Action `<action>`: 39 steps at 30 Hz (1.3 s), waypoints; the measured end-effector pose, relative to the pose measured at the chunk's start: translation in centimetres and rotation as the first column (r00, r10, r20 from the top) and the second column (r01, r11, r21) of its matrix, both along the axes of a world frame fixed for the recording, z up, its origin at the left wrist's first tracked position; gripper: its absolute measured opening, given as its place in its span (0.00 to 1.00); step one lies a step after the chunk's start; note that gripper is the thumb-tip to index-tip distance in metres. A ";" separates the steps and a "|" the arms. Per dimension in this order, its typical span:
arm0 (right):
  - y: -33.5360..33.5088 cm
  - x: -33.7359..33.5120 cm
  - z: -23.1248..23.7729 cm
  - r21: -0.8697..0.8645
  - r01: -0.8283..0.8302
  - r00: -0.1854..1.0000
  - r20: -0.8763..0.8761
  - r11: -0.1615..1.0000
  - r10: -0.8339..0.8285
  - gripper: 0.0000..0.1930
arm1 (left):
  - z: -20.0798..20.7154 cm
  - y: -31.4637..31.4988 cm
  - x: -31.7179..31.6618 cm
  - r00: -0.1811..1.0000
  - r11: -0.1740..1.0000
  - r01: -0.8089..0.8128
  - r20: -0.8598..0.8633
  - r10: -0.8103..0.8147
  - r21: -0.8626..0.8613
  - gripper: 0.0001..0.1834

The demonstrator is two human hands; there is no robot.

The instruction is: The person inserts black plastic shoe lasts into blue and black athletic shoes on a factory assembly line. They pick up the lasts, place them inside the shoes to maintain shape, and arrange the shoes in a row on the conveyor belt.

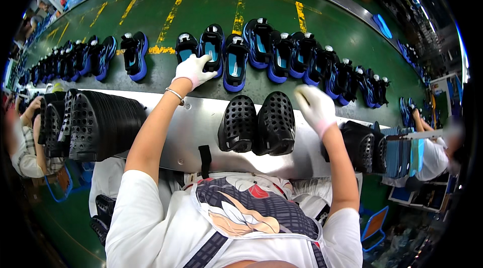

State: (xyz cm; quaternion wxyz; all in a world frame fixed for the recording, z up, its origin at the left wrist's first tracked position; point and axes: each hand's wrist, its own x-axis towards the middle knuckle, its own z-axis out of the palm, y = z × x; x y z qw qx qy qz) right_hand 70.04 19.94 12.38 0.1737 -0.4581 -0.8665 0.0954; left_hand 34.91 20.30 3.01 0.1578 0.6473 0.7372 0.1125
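Observation:
Both my hands wear white gloves. My left hand [193,70] is at the heel end of a black and blue sneaker [212,41] on the green belt, thumb and forefinger spread apart at its edge. Beside it stand another sneaker [235,64] and one partly behind my hand, a dark shoe [186,44]. My right hand [316,107] hovers over the far edge of the metal ledge, its fingers bent and blurred; I cannot make out anything in them. Between my arms, two black shoe-shaped plastic forms [256,123] with round holes lie side by side on the ledge.
The metal ledge [176,137] holds stacked black forms [103,124] at left and more forms [358,144] at right. Rows of sneakers [322,69] line the green belt [211,4]. People sit at both sides, one in a white top [435,160] at right.

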 end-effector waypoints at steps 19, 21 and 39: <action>13.6 -6.6 -3.8 -0.120 -0.333 0.794 0.500 0.935 0.347 0.18 | -2.0 3.5 6.3 0.972 0.972 0.200 0.103 -0.213 0.121 0.16; 14.1 -4.0 -3.9 -0.079 -0.295 0.806 0.515 0.952 0.293 0.17 | -2.3 4.1 7.9 0.950 0.958 0.236 0.168 -0.262 0.163 0.15; -3.6 -6.3 8.8 0.124 -0.464 0.886 0.075 0.877 0.458 0.06 | 0.8 -3.5 4.0 0.922 0.901 -0.081 0.375 -0.095 0.427 0.19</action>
